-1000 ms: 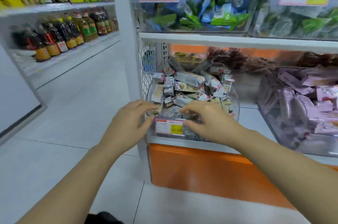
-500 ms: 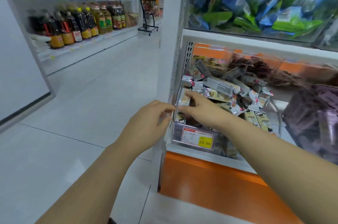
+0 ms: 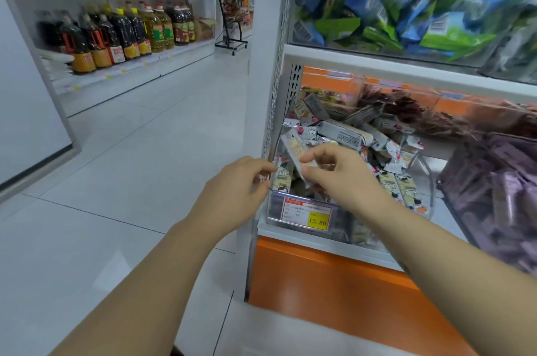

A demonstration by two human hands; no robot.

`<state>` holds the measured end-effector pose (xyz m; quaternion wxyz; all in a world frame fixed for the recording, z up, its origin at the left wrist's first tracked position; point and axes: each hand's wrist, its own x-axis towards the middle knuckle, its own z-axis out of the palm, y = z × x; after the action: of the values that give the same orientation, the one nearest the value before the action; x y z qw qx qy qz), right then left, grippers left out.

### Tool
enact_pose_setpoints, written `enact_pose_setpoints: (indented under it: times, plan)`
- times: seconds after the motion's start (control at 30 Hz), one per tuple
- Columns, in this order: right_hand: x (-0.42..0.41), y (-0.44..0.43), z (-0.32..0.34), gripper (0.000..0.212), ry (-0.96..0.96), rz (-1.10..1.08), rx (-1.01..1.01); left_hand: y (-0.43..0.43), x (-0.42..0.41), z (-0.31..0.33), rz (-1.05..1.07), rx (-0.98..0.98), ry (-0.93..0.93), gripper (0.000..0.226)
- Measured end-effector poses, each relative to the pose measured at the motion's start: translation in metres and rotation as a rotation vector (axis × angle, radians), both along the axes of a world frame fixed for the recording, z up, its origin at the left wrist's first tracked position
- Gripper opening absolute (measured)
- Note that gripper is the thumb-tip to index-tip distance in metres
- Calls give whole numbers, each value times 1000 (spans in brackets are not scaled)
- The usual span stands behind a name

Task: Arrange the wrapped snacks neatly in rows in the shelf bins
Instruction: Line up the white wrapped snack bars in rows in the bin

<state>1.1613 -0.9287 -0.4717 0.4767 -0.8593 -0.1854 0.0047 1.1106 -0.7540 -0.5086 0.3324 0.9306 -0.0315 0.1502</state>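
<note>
Both bare forearms reach forward and converge, so the hands are nearly touching. The right hand (image 3: 340, 181) pinches a tilted wrapped snack (image 3: 295, 149) between thumb and forefinger, just right of the left hand (image 3: 235, 190). The left fingers curl at the end of an upright snack (image 3: 282, 178); whether they grip it is unclear.

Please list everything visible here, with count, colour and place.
clear plastic shelf bin: one, transparent, lower shelf
white and beige wrapped snack bars: many, piled in that bin
red and yellow price label: one, bin front
purple wrapped snacks: many, neighbouring bin, right
blue and green packets: many, upper shelf bin
dark and yellow oil bottles: many, left shelves
left hand: one, bin's left edge, grip unclear
right hand: one, pinching a beige snack bar over the bin
</note>
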Motion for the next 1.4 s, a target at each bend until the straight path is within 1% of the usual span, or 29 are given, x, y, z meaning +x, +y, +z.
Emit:
enact_pose_setpoints:
  times: [0.1, 0.2, 0.23, 0.33, 0.4, 0.47, 0.5, 0.53, 0.6, 0.63, 0.67, 0.73, 0.77, 0.83, 0.87, 0.93, 1.03, 1.13, 1.23, 1.3, 1.33, 1.4]
  plan:
    - [-5, -21, 10, 9, -178, -62, -72, -2, 0, 0, 13, 7, -5, 32]
    - [11, -37, 20, 15, -444, -213, -158, -5, 1, 1, 23, 7, -8, 32]
    - [20, -41, 22, 18, -497, -260, -187, -6, 2, 2, 28, 6, -10, 31]
    - [47, -49, 26, 28, -548, -319, -320, -6, 4, 2, 33, 9, -6, 31]
    - [59, -49, 25, 32, -538, -322, -506, -6, 4, 2, 33, 8, -9, 31]
    - [60, -47, 21, 30, -533, -351, -675, -5, 4, 2, 30, 6, -17, 31]
    - [57, -46, 19, 29, -584, -369, -701, -4, 4, 2, 30, 4, -20, 31]
    - [53, -44, 17, 27, -664, -371, -681, -4, 3, 2, 32, 2, -22, 32]
    - [42, -38, 13, 23, -800, -277, -558, -3, 3, 2, 34, 2, -27, 32]
    - [37, -31, 12, 22, -770, -179, -497, -3, 3, 1, 34, 3, -29, 32]
    - [33, -23, 11, 23, -660, -68, -450, -3, 3, 1, 34, 1, -30, 32]
    - [24, -4, 7, 33, -343, 111, -458, -3, 3, 1, 36, -6, -33, 32]
    - [23, 4, 4, 40, -212, 157, -492, -3, 4, 1, 37, -8, -35, 32]
    - [26, 16, -3, 54, -31, 189, -537, -3, 4, 0, 33, -13, -39, 31]
    - [27, 21, -5, 59, 34, 190, -524, -2, 4, -1, 28, -18, -41, 31]
    - [32, 28, -8, 65, 134, 157, -415, -1, 4, -2, 23, -18, -42, 31]
    - [35, 32, -11, 69, 190, 105, -271, -1, 5, -3, 18, -8, -46, 31]
    - [33, 27, -14, 72, 204, 96, -199, -1, 6, -3, 18, -9, -44, 31]
    - [35, 24, -14, 76, 267, 90, -85, -2, 7, -4, 22, -9, -48, 31]
    - [34, 23, -13, 77, 284, 94, -51, -3, 7, -4, 21, -13, -51, 31]
    - [33, 23, -12, 76, 269, 100, -47, -4, 7, -4, 20, -13, -53, 30]
    - [26, 23, -8, 64, 190, 124, -43, -4, 6, -5, 21, -10, -55, 28]
